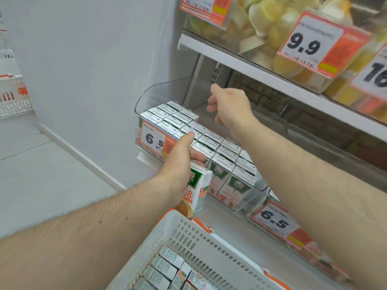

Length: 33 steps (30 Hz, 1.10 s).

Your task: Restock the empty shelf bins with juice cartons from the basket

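The white-and-green juice carton (195,189) sat gripped in the left hand (180,164), just above the white slotted plastic basket (209,243), which held more cartons. The right hand (228,105), fingers loosely curled and empty, reached behind the nearly full clear plastic shelf bin (165,91); its forearm risked toppling the rows.

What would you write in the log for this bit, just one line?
left hand: holds juice carton above basket | right hand: reaching into shelf bin, nothing visibly held | bin partly filled
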Tool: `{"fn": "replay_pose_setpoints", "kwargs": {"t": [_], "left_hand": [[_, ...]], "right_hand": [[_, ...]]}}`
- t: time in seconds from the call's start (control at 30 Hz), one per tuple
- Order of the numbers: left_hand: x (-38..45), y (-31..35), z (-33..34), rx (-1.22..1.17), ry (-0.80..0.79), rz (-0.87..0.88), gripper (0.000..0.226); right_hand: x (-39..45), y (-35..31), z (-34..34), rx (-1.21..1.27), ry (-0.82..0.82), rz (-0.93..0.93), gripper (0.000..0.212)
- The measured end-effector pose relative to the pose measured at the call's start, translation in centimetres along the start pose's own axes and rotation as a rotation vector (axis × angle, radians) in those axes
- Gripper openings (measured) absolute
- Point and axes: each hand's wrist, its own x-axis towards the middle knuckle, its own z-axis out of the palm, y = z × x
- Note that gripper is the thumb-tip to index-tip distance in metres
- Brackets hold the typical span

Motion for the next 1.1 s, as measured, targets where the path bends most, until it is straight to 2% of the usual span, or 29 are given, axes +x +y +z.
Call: {"fn": "replay_pose_setpoints", "kwargs": {"t": [0.17,0.33,0.37,0.43,0.5,0.57,0.67,0.77,0.87,0.93,1.0,1.07,1.1], "left_hand": [[-2.2,-0.8,2.7,-0.045,-0.08,-0.028,0.063],[-4.3,-2.2,5.0,-0.009,-0.167,-0.045,0.063],[-4.7,-2.4,5.4,-0.011,-0.183,-0.051,0.061],[-5.5,-2.8,6.1,-0.014,-0.209,-0.055,0.057],[-6.3,-3.1,6.8,0.008,-0.247,-0.055,0.053],[-7.1,-3.4,7.4,0.026,-0.322,-0.032,0.047],[-7.7,-3.9,7.2,0.234,-0.43,0.148,0.033],[-7.5,-5.2,6.5,0.461,-0.555,0.313,0.034],[-7.0,-6.4,6.8,0.605,-0.546,0.539,0.036],[-6.6,-6.8,7.2,0.712,-0.522,0.686,0.036],[-6.5,-6.8,7.5,0.711,-0.533,0.736,0.04],[-6.6,-6.4,7.6,0.749,-0.466,0.801,0.045],[-6.5,-6.3,7.7,0.831,-0.386,0.895,0.05]], "right_hand": [[-10.1,2.4,-4.7,0.047,0.022,-0.138,0.024],[-16.0,6.3,-7.6,0.041,0.057,-0.062,0.009],[-17.0,7.0,-8.0,0.006,0.027,-0.029,0.011],[-18.7,8.5,-8.4,-0.1,-0.055,0.022,0.027],[-19.9,9.6,-8.8,-0.151,-0.083,0.039,0.023],[-20.7,10.4,-9.7,-0.051,-0.058,0.051,0.023],[-21.6,11.4,-11.9,0.364,0.005,0.136,0.029],[-22.1,11.8,-13.8,0.572,0.023,0.195,0.037],[-22.5,11.9,-14.7,0.582,0.012,0.216,0.036],[-22.3,11.4,-14.8,0.45,0.016,0.231,0.03],[-21.8,10.9,-14.8,0.332,0.036,0.256,0.017],[-21.1,10.6,-15.1,0.359,0.077,0.311,0.014],[-20.6,10.4,-15.5,0.39,0.12,0.328,0.015]]}}
